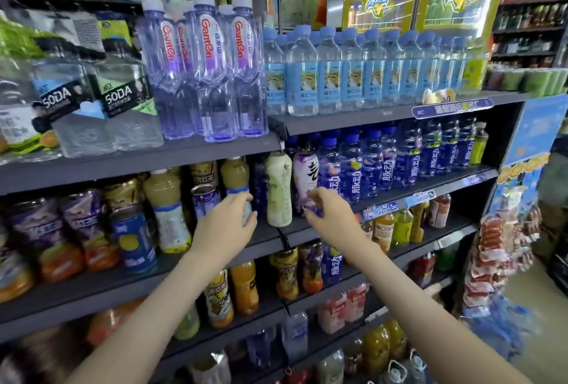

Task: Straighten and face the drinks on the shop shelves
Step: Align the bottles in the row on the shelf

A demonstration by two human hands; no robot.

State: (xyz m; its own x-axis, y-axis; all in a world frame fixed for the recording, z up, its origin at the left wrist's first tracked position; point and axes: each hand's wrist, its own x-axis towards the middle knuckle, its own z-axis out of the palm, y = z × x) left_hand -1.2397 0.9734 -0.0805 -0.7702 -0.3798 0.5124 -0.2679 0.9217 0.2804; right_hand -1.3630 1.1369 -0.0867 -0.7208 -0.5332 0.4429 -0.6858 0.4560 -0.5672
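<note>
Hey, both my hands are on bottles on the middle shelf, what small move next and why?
Probably slide the purple-and-white bottle your right hand pinches forward, level with the pale green bottle beside it; it seems to stand slightly behind. Your left hand grips the yellow juice bottle.

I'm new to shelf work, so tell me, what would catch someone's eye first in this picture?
Two bare hands reach to the middle shelf: the left hand grips a yellow juice bottle with a blue-and-white label, and the right hand pinches a purple-and-white plastic bottle. Above them, tall violet-tinted clear water bottles with red lettering stand on the upper shelf.
</note>
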